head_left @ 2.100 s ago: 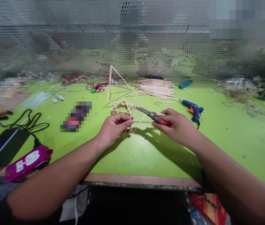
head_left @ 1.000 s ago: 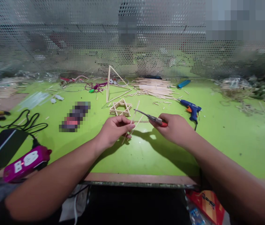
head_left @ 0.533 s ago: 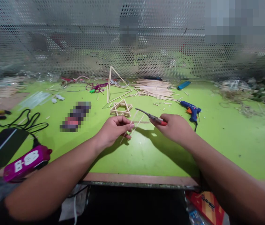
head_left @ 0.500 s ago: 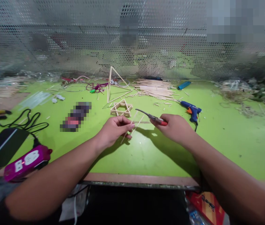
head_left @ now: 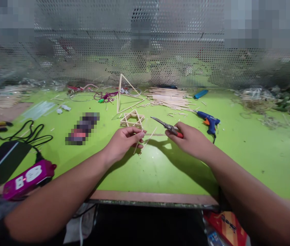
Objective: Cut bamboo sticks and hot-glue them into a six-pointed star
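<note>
My left hand (head_left: 127, 142) is closed, pinching a thin wooden stick (head_left: 136, 147) between thumb and fingers. A second thin stick (head_left: 149, 139) slants just right of its fingertips; I cannot tell whether the fingers hold it or it lies on the table. My right hand (head_left: 189, 139) is wrapped round red-handled shears (head_left: 166, 126), whose dark blades point left, a little above and apart from the sticks. Right behind my left hand sits a six-pointed star frame of stacked sticks (head_left: 127, 124). Farther back stands a large triangular stick frame (head_left: 118, 94).
A pile of sticks (head_left: 169, 97) lies at the back, near a blue glue gun (head_left: 209, 121) and a blue utility knife (head_left: 200, 94). On the left are a purple power strip (head_left: 28, 179), black cables and yellow-handled pliers (head_left: 2, 124). A perforated metal screen (head_left: 104, 44) closes the back.
The shears have moved slightly right, away from the sticks, and their blades look broader. Less of the pinched stick shows above my left fingers.
</note>
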{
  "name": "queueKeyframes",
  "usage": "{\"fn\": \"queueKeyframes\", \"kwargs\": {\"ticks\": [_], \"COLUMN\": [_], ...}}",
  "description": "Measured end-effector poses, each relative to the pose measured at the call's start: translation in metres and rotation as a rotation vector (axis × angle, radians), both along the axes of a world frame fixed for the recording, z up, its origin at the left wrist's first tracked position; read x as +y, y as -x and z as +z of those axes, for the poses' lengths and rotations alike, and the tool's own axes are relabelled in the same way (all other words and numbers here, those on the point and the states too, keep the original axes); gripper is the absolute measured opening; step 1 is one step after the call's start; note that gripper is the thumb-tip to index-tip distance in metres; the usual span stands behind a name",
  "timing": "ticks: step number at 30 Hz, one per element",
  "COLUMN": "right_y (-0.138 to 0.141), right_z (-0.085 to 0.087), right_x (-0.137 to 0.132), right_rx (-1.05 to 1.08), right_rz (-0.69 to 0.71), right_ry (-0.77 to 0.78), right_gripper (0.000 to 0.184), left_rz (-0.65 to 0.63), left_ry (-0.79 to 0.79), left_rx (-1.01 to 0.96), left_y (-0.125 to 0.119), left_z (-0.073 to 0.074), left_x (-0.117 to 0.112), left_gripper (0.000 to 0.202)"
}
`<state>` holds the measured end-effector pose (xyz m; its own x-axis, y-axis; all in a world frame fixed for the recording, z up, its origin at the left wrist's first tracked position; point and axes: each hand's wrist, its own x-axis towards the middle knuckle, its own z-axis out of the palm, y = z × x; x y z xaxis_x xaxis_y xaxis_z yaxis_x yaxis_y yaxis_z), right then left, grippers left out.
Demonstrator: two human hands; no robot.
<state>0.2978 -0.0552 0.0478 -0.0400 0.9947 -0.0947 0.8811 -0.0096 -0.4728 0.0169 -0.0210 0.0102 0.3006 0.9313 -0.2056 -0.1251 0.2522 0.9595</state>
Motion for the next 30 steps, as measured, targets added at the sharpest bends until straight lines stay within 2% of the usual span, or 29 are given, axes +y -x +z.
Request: {"fn": "queueKeyframes", "kwargs": {"ticks": [5, 10, 17, 30], "right_y": [0.006, 0.012, 0.009, 0.010], "right_z": [0.002, 0.002, -0.006, -0.007], "right_x": [-0.005, -0.010, -0.010, -0.011], "right_rx": [0.057, 0.060, -0.025, -0.071], "right_rz": [0.018, 0.022, 0.007, 0.046], "right_ry": [0.005, -0.060, -0.187, -0.215], "right_gripper": [0.050, 0.047, 0.048, 0.045], "left_rz": [-0.040, -0.062, -0.121, -0.159], "left_ry": [0.021, 0.033, 0.092, 0.123], "left_rx": [-0.024, -0.040, -0.084, -0.103], "left_y": [0.001, -0.001, -0.002, -0.001], "left_z": [-0.005, 0.001, 0.006, 0.006], "left_x": [-0.001, -0.002, -0.005, -0.006], "left_gripper": [0.046, 0.047, 0.047, 0.048]}}
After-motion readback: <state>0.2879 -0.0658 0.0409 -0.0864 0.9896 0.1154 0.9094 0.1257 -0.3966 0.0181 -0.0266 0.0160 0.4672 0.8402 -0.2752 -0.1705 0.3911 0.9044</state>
